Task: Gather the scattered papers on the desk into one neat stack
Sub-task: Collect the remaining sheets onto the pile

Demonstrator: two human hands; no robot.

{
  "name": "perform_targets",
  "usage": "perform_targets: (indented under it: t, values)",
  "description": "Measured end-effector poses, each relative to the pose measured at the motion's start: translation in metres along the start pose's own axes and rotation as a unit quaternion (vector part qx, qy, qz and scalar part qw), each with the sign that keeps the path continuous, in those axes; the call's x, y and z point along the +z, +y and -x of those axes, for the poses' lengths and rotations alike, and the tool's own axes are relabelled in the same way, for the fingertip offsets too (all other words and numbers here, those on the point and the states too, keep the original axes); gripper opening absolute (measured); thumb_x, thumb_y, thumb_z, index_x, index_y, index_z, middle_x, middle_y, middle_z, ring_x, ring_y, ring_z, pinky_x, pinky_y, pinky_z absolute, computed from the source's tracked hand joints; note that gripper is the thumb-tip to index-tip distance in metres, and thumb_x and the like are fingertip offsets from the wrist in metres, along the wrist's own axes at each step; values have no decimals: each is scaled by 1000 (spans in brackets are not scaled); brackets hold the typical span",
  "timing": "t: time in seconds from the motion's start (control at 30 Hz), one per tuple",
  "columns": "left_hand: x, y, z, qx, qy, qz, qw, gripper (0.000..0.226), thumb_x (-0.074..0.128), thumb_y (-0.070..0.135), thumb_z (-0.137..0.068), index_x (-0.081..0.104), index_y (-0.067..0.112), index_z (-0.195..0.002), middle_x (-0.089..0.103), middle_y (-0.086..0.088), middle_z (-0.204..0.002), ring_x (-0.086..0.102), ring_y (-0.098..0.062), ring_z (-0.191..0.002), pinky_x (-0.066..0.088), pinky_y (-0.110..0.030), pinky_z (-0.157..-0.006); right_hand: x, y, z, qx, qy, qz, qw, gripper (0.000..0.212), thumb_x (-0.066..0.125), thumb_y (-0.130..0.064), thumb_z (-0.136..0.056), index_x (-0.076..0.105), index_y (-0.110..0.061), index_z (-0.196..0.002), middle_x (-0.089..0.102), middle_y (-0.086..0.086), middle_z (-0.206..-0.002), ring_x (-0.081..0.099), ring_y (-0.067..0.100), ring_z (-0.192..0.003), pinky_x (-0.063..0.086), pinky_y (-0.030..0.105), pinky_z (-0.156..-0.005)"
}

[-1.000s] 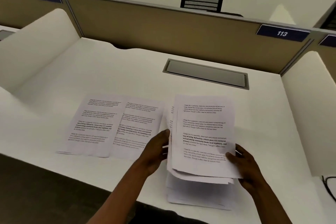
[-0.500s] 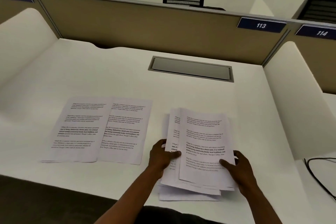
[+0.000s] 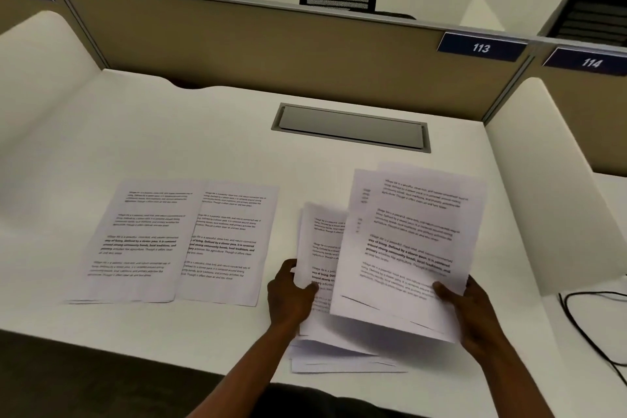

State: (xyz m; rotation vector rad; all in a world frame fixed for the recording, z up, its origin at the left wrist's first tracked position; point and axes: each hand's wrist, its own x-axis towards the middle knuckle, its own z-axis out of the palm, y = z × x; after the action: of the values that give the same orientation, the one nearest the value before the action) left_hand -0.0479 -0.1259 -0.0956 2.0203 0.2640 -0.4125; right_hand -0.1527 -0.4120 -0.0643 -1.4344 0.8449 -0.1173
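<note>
Both hands held paper: the left hand (image 3: 291,295) pinched the lower, uneven pile of white printed sheets (image 3: 319,282) at the near edge of the white desk (image 3: 203,132), while the right hand (image 3: 471,309) gripped a lifted, tilted bundle of white printed sheets (image 3: 407,248). Two flat printed pages (image 3: 176,241) lay apart on the left. The loose fanned sheets could probably slip off the near edge.
</note>
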Motion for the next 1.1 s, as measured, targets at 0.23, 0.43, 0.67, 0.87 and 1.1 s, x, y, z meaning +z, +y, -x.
perform_targets:
  t: [0.23,0.43,0.67,0.87,1.1]
  values:
    - [-4,-1,5,43,46,-34,997,60,77,38,-80,51,23,-132,70,-1,-119,66,-19,-107,56,-39,-93,36,34,1,-69,60,289,953,49,67,-20,-90,55,-7,-136,62,15,-132,57,34,-121,44,41,-104]
    - [-9,-14,4,51,25,-73,996,88,77,39,-78,29,28,-151,54,-3,-142,54,-22,-128,48,-44,-105,37,18,5,-135,43,338,930,48,65,-15,-91,53,-3,-136,63,17,-129,60,36,-117,41,33,-99]
    - [-5,-17,8,109,-35,-199,973,103,74,47,-78,7,32,-155,30,-1,-147,51,-19,-125,51,-34,-97,41,14,9,-189,122,388,894,25,66,-10,-88,68,-3,-112,73,18,-103,68,37,-91,51,36,-80]
    - [-4,-22,9,112,-32,-203,972,96,73,55,-75,23,27,-152,28,1,-145,48,-18,-126,51,-34,-99,44,10,8,-228,165,359,890,20,66,-13,-88,69,-4,-105,73,17,-97,68,35,-83,52,35,-76]
    - [-4,-25,9,130,-31,-233,963,95,70,59,-77,25,22,-152,24,0,-147,42,-17,-131,48,-31,-101,42,-4,12,-305,200,381,850,28,55,-24,-84,70,-5,-97,73,15,-88,68,34,-71,52,32,-66]
